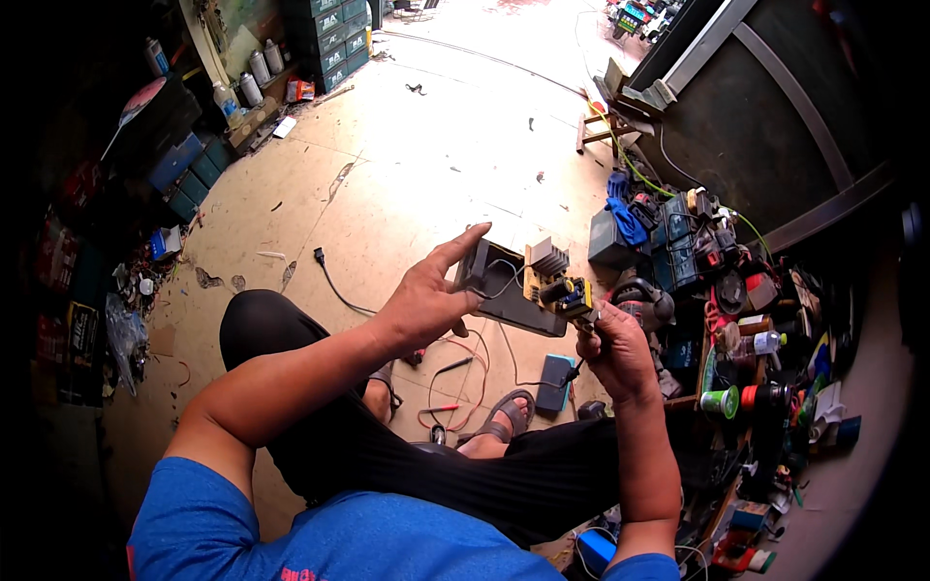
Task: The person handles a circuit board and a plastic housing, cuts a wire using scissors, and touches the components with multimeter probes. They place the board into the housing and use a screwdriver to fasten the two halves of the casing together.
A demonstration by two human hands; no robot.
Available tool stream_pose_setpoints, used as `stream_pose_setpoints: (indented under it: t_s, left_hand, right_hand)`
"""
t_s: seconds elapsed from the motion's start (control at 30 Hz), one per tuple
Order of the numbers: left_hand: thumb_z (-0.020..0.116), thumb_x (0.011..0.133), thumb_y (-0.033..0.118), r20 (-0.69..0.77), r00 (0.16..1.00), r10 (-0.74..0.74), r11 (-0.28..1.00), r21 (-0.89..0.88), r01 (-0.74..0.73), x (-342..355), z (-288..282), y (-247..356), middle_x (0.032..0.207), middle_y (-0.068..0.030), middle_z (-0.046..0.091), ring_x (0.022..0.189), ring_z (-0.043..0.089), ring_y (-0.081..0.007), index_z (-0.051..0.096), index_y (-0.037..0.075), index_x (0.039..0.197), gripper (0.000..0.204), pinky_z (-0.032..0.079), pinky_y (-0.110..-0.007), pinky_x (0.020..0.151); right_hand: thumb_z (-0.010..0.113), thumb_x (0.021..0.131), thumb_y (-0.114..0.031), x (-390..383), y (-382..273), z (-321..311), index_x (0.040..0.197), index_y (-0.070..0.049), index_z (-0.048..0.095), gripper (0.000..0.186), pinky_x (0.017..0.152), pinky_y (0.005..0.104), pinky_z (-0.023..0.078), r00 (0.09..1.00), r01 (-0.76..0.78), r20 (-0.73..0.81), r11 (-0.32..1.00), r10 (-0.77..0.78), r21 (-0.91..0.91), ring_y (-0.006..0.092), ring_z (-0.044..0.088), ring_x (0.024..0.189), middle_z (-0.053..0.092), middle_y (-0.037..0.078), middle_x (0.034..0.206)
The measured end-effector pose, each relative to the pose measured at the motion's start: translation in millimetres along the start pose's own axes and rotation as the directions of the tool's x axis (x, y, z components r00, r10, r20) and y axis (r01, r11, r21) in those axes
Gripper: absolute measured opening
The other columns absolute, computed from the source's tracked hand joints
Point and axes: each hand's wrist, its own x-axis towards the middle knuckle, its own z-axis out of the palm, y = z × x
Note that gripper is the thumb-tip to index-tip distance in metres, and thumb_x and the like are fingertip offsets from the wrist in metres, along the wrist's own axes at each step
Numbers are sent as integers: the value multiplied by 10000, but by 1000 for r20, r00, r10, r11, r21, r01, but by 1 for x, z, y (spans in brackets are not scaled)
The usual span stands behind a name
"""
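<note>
In front of my knees, my left hand [431, 290] grips the left end of an opened black plastic case [518, 308], thumb on the near side and fingers on the far side. A circuit board [535, 281] with a finned metal heatsink [549, 257], a yellow-and-black transformer [578, 295] and other parts is tilted above the case's right part. My right hand [617, 351] pinches the board's right end between thumb and fingers. A thin dark wire [506, 281] loops from the case toward the board.
On the floor lie red and black test-probe leads [441, 409], a plug on a black cord [320, 255] and a flat dark box with a teal edge [555, 382]. Tools, batteries and bottles crowd a bench [712, 397] at right. Stacked drawers [329, 44] stand far left.
</note>
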Motion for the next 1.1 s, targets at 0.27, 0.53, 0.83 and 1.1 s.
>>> stream_pose_setpoints:
  t_s: [0.27,0.53,0.83,1.1]
  left_hand:
    - [626,918,-21,82,996,20,983,179,-35,1,-1,0,1728,-275,311,1312,645,-306,376,287,1723,898,634,-341,935]
    - [623,917,-113,109,993,36,962,265,-64,4,3,-11,1811,-212,202,1632,327,-285,482,216,1675,837,555,-329,1104]
    - [639,947,-3,132,988,-75,986,158,53,8,-1,-20,1785,-300,196,1269,704,-353,574,193,1610,694,648,-309,791]
    - [587,920,-80,87,981,-171,983,86,164,5,2,-8,1570,-208,511,881,721,-161,616,124,1500,616,619,-287,653]
  right_hand:
    - [635,1123,-172,7,4,-2,1225,-7,696,203,615,204,472,995,78,-61,994,-74,82,68,563,687,704,9,963]
    - [644,1128,-186,3,5,15,1235,5,704,227,634,210,480,975,220,-16,974,-221,-43,62,598,747,754,35,1040]
    - [634,1133,-178,6,9,15,1255,8,687,229,627,207,474,973,228,-26,972,-230,-58,63,589,719,741,29,1013]
    - [633,1134,-174,4,8,21,1256,6,687,225,630,204,473,967,244,-48,966,-248,-80,65,592,718,738,32,1012]
